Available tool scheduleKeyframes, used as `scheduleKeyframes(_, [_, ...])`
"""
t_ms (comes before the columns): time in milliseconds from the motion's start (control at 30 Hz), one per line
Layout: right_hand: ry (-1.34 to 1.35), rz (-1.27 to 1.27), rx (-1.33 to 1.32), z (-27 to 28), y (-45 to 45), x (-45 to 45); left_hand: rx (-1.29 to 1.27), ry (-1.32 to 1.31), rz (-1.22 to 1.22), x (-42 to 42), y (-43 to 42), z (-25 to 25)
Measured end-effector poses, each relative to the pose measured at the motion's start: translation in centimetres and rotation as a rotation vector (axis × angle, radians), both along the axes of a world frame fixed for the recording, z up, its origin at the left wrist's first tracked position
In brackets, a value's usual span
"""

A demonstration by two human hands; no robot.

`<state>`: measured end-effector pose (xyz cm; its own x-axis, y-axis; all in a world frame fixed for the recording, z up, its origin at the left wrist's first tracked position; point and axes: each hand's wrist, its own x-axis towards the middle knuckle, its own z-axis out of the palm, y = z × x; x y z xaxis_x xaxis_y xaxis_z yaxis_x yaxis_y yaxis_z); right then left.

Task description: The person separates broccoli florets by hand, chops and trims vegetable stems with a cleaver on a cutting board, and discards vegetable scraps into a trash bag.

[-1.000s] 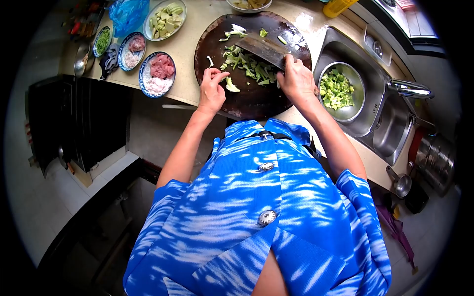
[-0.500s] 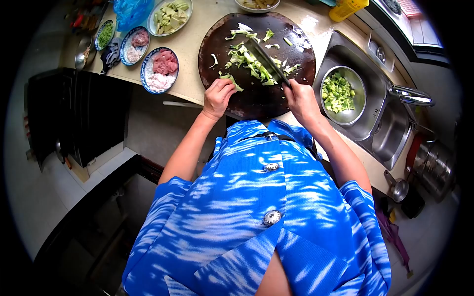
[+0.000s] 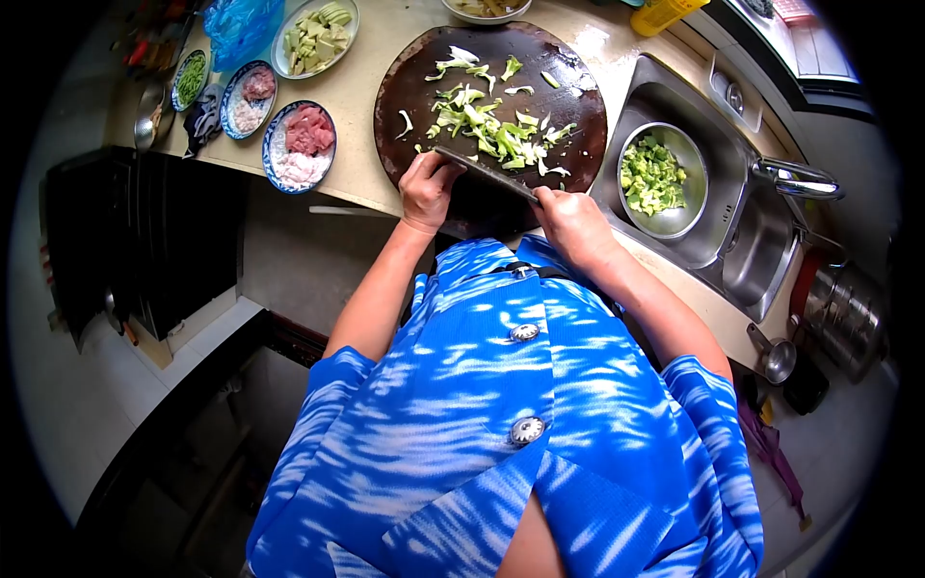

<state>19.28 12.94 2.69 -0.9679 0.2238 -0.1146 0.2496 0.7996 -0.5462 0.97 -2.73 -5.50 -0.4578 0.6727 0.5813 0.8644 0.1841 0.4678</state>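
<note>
Head view: the right hand (image 3: 575, 223) grips a dark metal cleaver (image 3: 487, 174); the left hand (image 3: 427, 190) curls at its far end, hold unclear. Chopped green-white leaves (image 3: 493, 131) lie beyond both on a round, dark-brown board (image 3: 409, 82). A blade slip could cut those left fingers.

A kitchen, shown by the sink (image 3: 673, 239), faucet (image 3: 798, 178) and chopping board (image 3: 403, 89).

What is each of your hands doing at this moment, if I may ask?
Left hand: fingers curled at the cleaver's far end; grip on anything cannot be told.
Right hand: closed, holding the cleaver.
</note>
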Motion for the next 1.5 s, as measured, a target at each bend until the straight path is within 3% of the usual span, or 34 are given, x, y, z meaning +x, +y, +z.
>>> scheduleKeyframes(733, [-0.164,-0.037,0.018,0.5,-0.6,-0.6,-0.039,0.001,-0.013,0.0,0.6,0.6])
scheduleKeyframes(967, [-0.106,-0.051,0.002,-1.1,-0.7,-1.7,-0.056,0.020,-0.004,0.0,0.4,0.0])
scheduleKeyframes(1167, [-0.061,-0.170,-0.321,-1.4,1.7,-2.1,-0.018,-0.051,-0.008,0.2,0.0,-0.2])
scheduleKeyframes(1300, [-0.087,-0.236,-0.385,0.6,2.5,-1.6,-0.050,-0.083,0.019,0.4,0.1,0.2])
scheduleKeyframes(1400, [0.054,-0.298,-0.287,1.0,2.6,-1.5,-0.073,-0.044,-0.012,0.0,0.1,0.3])
scheduleKeyframes(1500, [0.196,-0.266,-0.011,-1.3,2.9,-1.0,-0.099,-0.100,-0.023,-0.4,0.1,0.8])
